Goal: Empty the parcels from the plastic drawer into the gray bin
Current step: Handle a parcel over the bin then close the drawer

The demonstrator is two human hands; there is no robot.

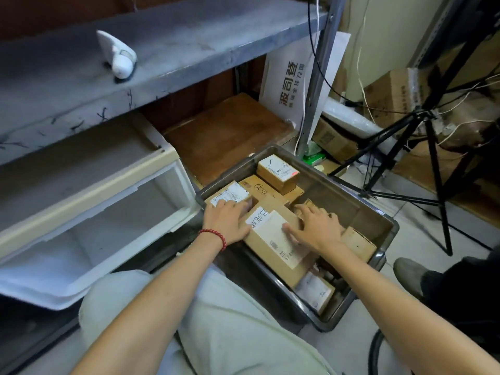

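Inside the gray plastic bin (pixel 359 212) lie the brown cardboard parcels, packed close and partly stacked. The long cardboard parcel (pixel 273 239) in the bin's middle carries a white label with large dark Chinese characters at one end and small barcodes at the other; the print is too blurred to read. At the bin's far end a small cardboard box (pixel 278 173) bears a white shipping label with a red mark, and it sits on a flat brown carton (pixel 259 189) printed with a round logo. Against the bin's left wall is a squat cardboard box (pixel 230 196) with a white barcode label. Behind the bin, a white sign (pixel 292 82) leans upright with big dark Chinese characters and a smaller line in which "72" can be made out.

The bin stands on a pale tiled floor (pixel 422 239). Just left of the bin, the cream and white plastic drawer (pixel 94 239) is pulled out from under a dusty gray shelf board (pixel 176 50), where a white handheld device (pixel 119 56) lies. Right of the bin stands a black tripod (pixel 433 158), with cartons and loose cables beyond.

Over the bin, the left hand (pixel 230 217) lies palm down, fingers straight, on the squat box, a red bead bracelet (pixel 213 236) at its wrist. The right hand (pixel 316 226) is spread wide and flat, thumb resting on the long parcel's label, fingers pressing the parcels beyond it.
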